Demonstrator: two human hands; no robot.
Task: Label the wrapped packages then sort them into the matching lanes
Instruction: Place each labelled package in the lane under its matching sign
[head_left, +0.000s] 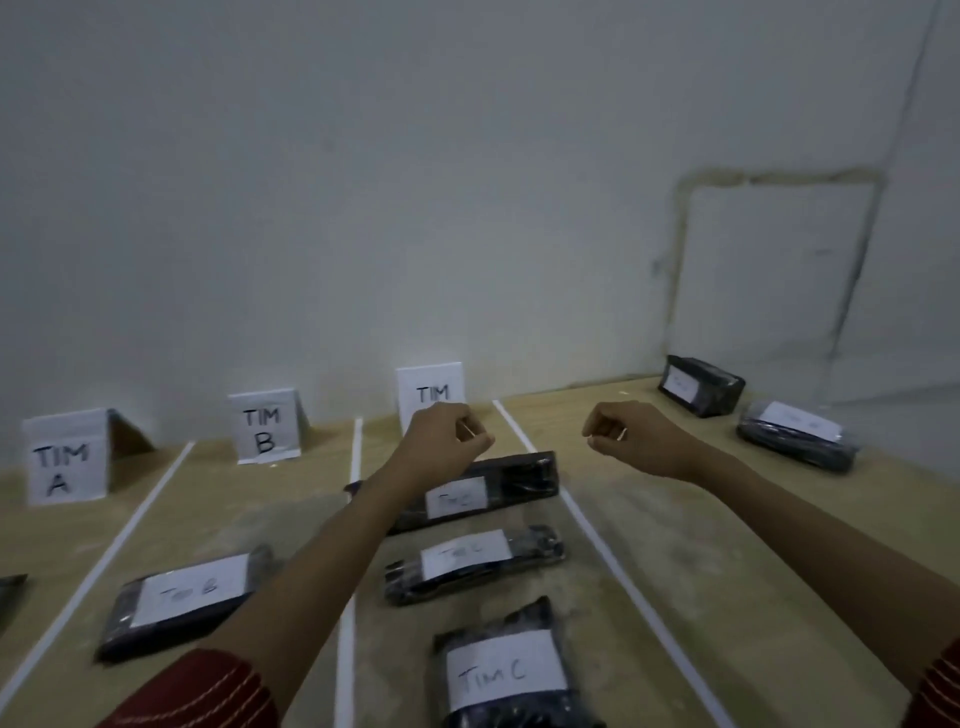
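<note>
- dark red stitched sleeve (208, 691) at the bottom edge.
- left hand (441, 441) and right hand (639, 436) hover, fingers (477, 442) curled into fists, nothing seen held.
- beneath them, three black wrapped packages with white labels (506, 670) lie in one white-taped lane (587, 587) on the tan wooden surface (675, 545).

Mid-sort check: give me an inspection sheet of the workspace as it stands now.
Surface: wooden table, split into lanes by white strips.
Job's things: sign A, sign B, third sign partly hidden by the left hand. B package lies in lane B. Far package, middle package and near package, which reads TIM C, lie in the third lane. Two right packages lie beyond the last strip, labels unreadable.
Clutter: nothing seen.
Grips: left hand and right hand raised, fingers curled, nothing seen held.
Cables: nothing seen.
Surroundings: plain wall.
</note>
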